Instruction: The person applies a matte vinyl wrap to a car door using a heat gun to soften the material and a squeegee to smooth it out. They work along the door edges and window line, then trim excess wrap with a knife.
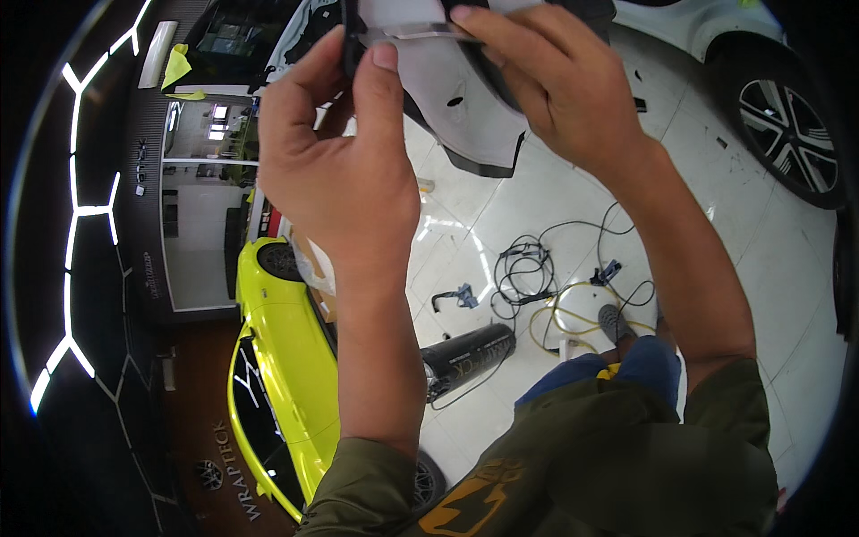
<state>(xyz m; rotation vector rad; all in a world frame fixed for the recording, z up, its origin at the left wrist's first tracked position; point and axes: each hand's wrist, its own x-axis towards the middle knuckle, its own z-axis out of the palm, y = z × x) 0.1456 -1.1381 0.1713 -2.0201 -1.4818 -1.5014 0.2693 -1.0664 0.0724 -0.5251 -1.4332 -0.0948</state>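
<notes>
Both hands are raised at the top of the view, in front of a white car body panel with black edging. A thin, shiny, clear strip runs across between them. My right hand pinches the strip's right end, its index finger laid along it. My left hand is closed, thumb up near the strip's left end and fingers curled behind the panel's black edge. What lies between that thumb and the fingers is hidden. The panel's upper part is cut off by the frame.
Coiled black cables and a yellow hose lie on the tiled floor by my foot. A black cylinder and a small grey tool are near them. A lime-yellow car stands left, a white car's wheel right.
</notes>
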